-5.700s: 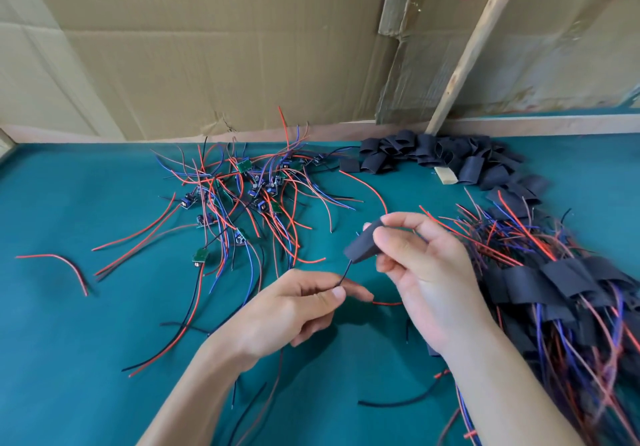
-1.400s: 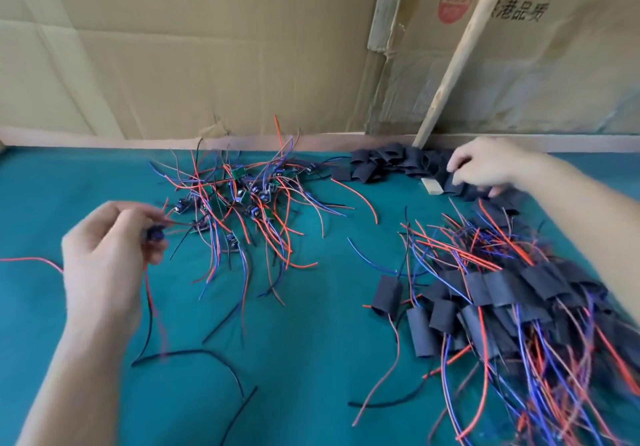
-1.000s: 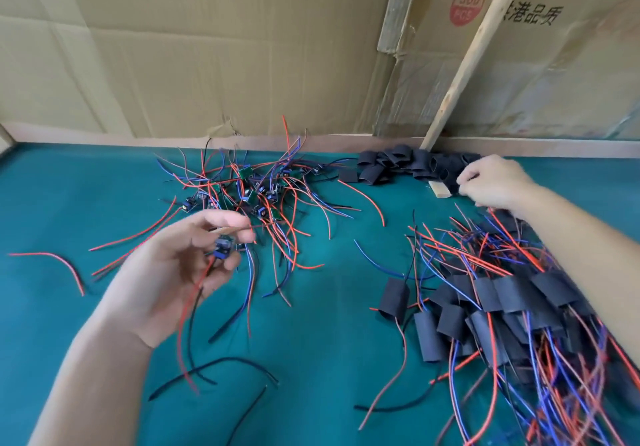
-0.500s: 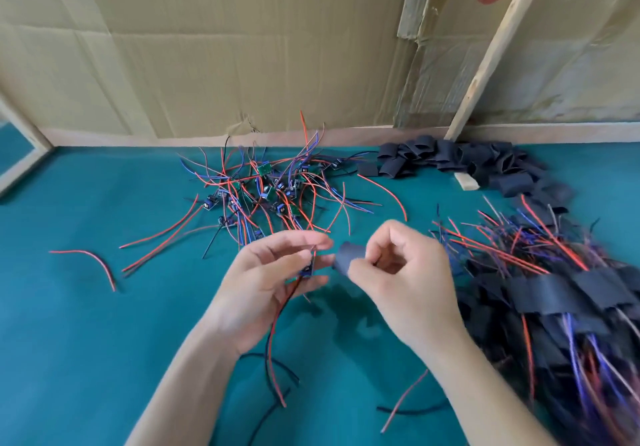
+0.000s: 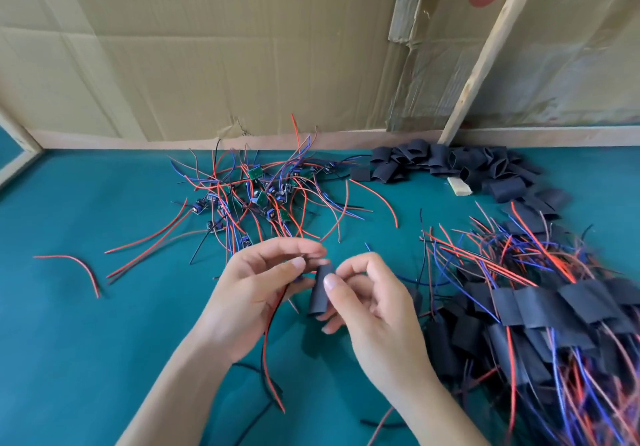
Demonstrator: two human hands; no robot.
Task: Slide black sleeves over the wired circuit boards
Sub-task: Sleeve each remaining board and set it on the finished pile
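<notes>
My left hand pinches a small board w/ red and black wires hanging down. Right hand grips a black sleeve btwn thumb and fingers, right beside it.

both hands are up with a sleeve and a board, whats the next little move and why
Probably bring the left hand, which pinches a wired board, toward the open end of the black sleeve held by the right hand. Board and sleeve sit side by side and the board is not yet inside.
</notes>
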